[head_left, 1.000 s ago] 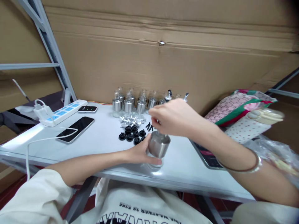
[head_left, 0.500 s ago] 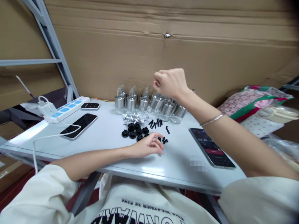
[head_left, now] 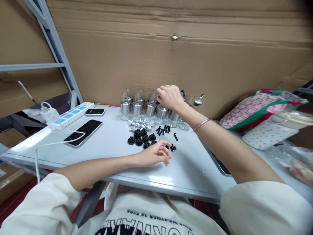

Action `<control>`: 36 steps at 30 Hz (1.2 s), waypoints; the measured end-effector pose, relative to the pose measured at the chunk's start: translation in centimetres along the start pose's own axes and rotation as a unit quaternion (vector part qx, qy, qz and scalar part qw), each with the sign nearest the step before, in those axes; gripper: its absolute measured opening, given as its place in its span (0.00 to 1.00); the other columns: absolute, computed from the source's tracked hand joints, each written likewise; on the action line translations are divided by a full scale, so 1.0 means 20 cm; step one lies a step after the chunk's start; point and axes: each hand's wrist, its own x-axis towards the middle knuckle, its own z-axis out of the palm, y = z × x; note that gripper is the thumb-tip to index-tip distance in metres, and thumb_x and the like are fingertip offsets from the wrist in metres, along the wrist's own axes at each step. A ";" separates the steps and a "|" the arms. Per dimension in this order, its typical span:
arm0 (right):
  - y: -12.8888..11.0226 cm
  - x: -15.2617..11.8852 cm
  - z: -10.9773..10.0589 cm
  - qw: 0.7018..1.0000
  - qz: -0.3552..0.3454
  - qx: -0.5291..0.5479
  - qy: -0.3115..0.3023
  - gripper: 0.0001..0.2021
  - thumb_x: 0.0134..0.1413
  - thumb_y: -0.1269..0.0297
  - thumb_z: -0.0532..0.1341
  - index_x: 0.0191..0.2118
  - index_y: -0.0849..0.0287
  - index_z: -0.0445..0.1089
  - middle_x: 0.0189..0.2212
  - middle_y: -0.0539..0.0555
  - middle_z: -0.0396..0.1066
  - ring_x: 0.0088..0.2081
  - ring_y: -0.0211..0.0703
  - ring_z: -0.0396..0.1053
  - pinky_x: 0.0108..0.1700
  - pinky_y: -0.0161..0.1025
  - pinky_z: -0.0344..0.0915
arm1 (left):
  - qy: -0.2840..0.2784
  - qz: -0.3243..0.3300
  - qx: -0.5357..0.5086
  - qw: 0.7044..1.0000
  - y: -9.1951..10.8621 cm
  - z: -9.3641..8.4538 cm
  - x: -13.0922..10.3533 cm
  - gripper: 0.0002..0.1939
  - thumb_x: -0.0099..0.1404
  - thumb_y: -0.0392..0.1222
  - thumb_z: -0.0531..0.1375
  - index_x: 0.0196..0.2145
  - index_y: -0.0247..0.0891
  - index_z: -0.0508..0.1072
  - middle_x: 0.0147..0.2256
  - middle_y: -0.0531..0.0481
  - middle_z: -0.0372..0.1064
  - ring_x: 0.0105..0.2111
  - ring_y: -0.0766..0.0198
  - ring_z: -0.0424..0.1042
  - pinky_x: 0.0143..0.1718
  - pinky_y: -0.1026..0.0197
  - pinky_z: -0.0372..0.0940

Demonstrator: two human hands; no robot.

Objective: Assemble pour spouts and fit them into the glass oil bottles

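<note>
My right hand (head_left: 169, 97) is closed over the top of a glass bottle (head_left: 161, 112) with a brushed-metal band, which stands upright. The fingers hide the bottle's neck. Other banded bottles (head_left: 137, 108) stand in rows to its left, and more are partly covered by my right wrist. My left hand (head_left: 156, 152) rests on the table, palm sideways, fingers loosely curled and apart, holding nothing. Round black stoppers (head_left: 139, 141) lie just behind it. Small black parts (head_left: 173, 148) are near its fingertips. Silver spouts (head_left: 139, 124) and short black strips (head_left: 161, 130) lie before the bottles.
On the left are a power strip (head_left: 73, 114), a black phone (head_left: 84, 132) with a white cable and a small device (head_left: 95, 112). Under my right forearm lies another phone (head_left: 221, 164). A patterned bag (head_left: 246, 109) and a dotted white item (head_left: 267, 134) sit at right. Cardboard (head_left: 117, 58) stands behind.
My right hand has come down and slightly left, and the bottle under it has gone from tilted to upright. A silver-topped bottle now shows right of my wrist. My left hand stays put.
</note>
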 end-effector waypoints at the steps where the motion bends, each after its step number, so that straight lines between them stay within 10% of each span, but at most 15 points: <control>1: 0.00 0.00 0.01 1.000 0.006 0.001 -0.004 0.13 0.59 0.67 0.49 0.40 0.65 0.70 0.36 0.64 0.72 0.37 0.50 0.64 0.33 0.42 0.49 | 0.000 0.001 0.001 1.000 0.00 0.00 0.00 0.18 0.59 0.25 0.56 0.45 0.35 0.58 0.33 0.54 0.65 0.31 0.70 0.70 0.42 0.59 0.60; 13: -0.03 -0.13 -0.06 0.995 0.043 0.055 0.070 0.11 0.61 0.65 0.52 0.43 0.64 0.68 0.50 0.68 0.63 0.52 0.61 0.57 0.47 0.51 0.53 | -0.006 0.025 0.003 1.000 -0.04 -0.01 0.01 0.09 0.62 0.30 0.55 0.41 0.34 0.63 0.30 0.52 0.66 0.28 0.69 0.70 0.38 0.60 0.62; 17: -0.11 -0.34 -0.15 0.987 0.099 0.114 0.056 0.10 0.60 0.70 0.51 0.38 0.62 0.68 0.39 0.64 0.69 0.44 0.57 0.62 0.40 0.46 0.56 | 0.001 0.061 0.111 0.992 0.01 -0.03 -0.01 0.05 0.63 0.33 0.53 0.38 0.34 0.65 0.29 0.52 0.66 0.27 0.69 0.68 0.35 0.61 0.63; 19: -0.14 -0.45 -0.14 0.984 0.096 0.149 0.018 0.09 0.58 0.72 0.51 0.35 0.61 0.69 0.35 0.61 0.71 0.40 0.53 0.64 0.39 0.43 0.57 | 0.031 0.121 0.245 0.961 0.05 -0.09 -0.02 0.06 0.64 0.35 0.52 0.38 0.35 0.67 0.29 0.51 0.68 0.28 0.67 0.68 0.35 0.61 0.62; 23: -0.12 -0.62 -0.05 0.963 0.143 0.213 -0.078 0.07 0.55 0.74 0.54 0.35 0.61 0.70 0.33 0.58 0.73 0.37 0.49 0.67 0.37 0.39 0.59 | 0.106 0.276 0.532 0.793 0.14 -0.27 -0.02 0.10 0.64 0.36 0.49 0.37 0.35 0.69 0.32 0.48 0.71 0.34 0.62 0.69 0.43 0.56 0.59; 28: -0.02 -0.68 0.04 0.942 0.133 0.262 -0.166 0.08 0.54 0.74 0.55 0.33 0.62 0.71 0.34 0.57 0.74 0.36 0.46 0.69 0.36 0.36 0.60 | 0.151 0.211 0.685 0.680 0.18 -0.41 -0.01 0.12 0.68 0.38 0.47 0.43 0.35 0.68 0.40 0.44 0.72 0.44 0.57 0.68 0.49 0.53 0.56; 36: 0.01 -0.70 0.07 0.930 0.121 0.282 -0.202 0.09 0.53 0.73 0.55 0.33 0.61 0.74 0.32 0.57 0.75 0.33 0.45 0.70 0.35 0.36 0.61 | 0.136 0.072 0.737 0.658 0.13 -0.41 0.01 0.15 0.69 0.46 0.48 0.46 0.33 0.65 0.51 0.39 0.65 0.52 0.53 0.63 0.57 0.45 0.50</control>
